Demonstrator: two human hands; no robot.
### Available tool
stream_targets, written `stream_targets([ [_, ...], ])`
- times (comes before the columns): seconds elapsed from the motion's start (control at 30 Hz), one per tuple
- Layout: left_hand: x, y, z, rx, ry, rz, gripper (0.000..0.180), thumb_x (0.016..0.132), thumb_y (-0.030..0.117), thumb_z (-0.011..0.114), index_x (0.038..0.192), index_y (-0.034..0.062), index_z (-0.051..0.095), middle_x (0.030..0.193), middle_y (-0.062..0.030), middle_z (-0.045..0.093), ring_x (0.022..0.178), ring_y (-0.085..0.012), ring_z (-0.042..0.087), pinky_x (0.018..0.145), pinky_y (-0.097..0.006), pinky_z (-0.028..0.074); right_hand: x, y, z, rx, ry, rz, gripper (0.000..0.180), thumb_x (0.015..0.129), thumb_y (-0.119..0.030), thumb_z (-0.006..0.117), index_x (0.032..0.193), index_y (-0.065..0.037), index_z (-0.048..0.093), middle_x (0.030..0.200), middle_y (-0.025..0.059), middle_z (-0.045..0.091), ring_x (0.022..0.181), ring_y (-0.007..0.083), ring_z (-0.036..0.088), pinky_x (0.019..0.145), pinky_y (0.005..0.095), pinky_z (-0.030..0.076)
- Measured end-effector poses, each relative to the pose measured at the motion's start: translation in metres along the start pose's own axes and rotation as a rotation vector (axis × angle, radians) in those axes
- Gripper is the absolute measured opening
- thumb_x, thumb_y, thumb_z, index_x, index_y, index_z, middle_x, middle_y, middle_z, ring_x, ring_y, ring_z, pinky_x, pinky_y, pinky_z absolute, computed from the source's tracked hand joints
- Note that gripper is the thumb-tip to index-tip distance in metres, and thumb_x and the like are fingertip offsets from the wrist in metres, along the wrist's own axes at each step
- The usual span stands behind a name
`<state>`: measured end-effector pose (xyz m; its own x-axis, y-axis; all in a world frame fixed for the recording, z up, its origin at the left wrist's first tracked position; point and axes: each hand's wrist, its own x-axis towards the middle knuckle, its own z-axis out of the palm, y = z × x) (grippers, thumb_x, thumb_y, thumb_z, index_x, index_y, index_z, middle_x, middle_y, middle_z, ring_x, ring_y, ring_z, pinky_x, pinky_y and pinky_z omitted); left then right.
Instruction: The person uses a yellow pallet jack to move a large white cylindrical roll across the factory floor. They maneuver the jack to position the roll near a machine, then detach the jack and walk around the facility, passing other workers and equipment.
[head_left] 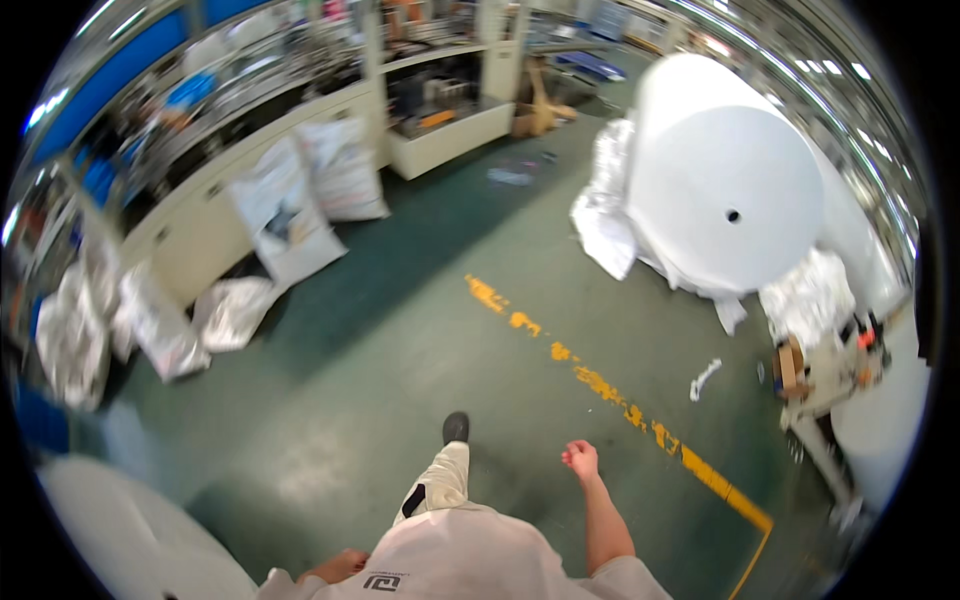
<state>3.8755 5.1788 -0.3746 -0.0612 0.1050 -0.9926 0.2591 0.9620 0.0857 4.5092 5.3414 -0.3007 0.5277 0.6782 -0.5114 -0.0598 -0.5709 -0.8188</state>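
My right hand (581, 459) hangs out in front of my right side above the green floor (420, 320), its fingers curled in. Nothing shows in it, and it touches nothing. Low at my left side, close to my shirt, is my left hand (345, 566); its fingers are too small and blurred to read. A large white roll (100, 520) stands near that hand at the lower left. One dark shoe (456, 427) is stretched forward in a stride.
A worn yellow line (600, 385) crosses the floor to the right. Beyond it stands a huge white roll (690, 190) with loose white sheeting (605, 215). White sacks (285, 215) lean against machinery (220, 215) at the left. A white scrap (705, 380) and an open carton (790, 368) lie right.
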Motion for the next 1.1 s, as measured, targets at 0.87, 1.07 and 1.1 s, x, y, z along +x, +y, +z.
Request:
stream_targets([
  [0.87,0.07,1.234,0.288,0.473,-0.076,0.097,0.015,0.084,0.014,0.057,0.088,0.0039,0.068,0.075,-0.0096,0.068,0.058,-0.0172,0.063,0.049,-0.031,0.051,0.892,-0.476,-0.036,-0.346,0.127,0.169,0.014,0.077,-0.012,0.058,0.074,0.0,0.067,0.065,0.0092,0.066,0.056,0.016,0.061,0.056,0.032,0.05],
  [1.07,0.098,1.45,0.318,0.399,-0.06,-0.076,0.018,0.084,0.019,0.057,0.081,0.0057,0.069,0.071,-0.0077,0.067,0.053,-0.0151,0.06,0.047,-0.03,0.049,1.169,-0.781,-0.048,-0.691,0.243,-0.552,0.022,0.079,-0.017,0.062,0.096,-0.003,0.064,0.079,0.0144,0.067,0.077,0.0326,0.065,0.073,0.0396,0.051],
  [1.1,0.104,1.501,0.323,0.381,-0.049,-0.053,0.019,0.084,0.02,0.057,0.08,0.006,0.069,0.071,-0.0073,0.067,0.052,-0.0147,0.06,0.047,-0.03,0.049,1.197,-0.83,-0.064,-0.683,0.314,-0.631,0.03,0.078,-0.016,0.064,0.105,-0.002,0.061,0.096,0.019,0.065,0.093,0.0357,0.062,0.084,0.0418,0.048],
])
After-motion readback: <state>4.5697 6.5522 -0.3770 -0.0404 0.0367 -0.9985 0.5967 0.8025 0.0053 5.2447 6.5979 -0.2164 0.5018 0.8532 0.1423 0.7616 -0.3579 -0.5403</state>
